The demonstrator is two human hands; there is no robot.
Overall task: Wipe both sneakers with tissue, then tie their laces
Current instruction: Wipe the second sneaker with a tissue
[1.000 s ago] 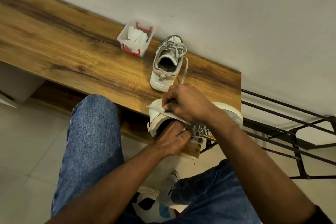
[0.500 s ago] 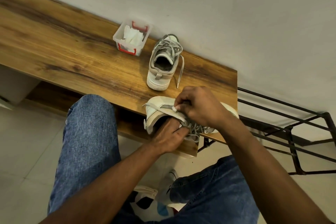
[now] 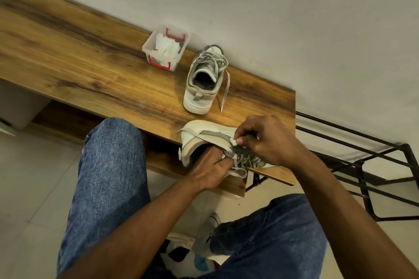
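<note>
Sneaker (image 3: 204, 136) being wiped lies on its side at the desk (image 3: 90, 70) front edge. Tissue tub (image 3: 166, 47) sits back left, second sneaker (image 3: 201, 84) upright just right of it, lace loose. Left hand (image 3: 210, 172) is tucked into the shoe opening, fingers curled round the collar. Right hand (image 3: 265, 140) pinches a small tissue wad (image 3: 233, 141) against the upper. Best: brace firmly, short strokes, avoid snagging laces.

Wooden bench (image 3: 90, 70) by the wall – black metal rack (image 3: 367, 165) beside it

open bench top (image 3: 74, 59) left, tissue box (image 3: 166, 48) and second sneaker (image 3: 204, 81) (wall-side) behind
</note>
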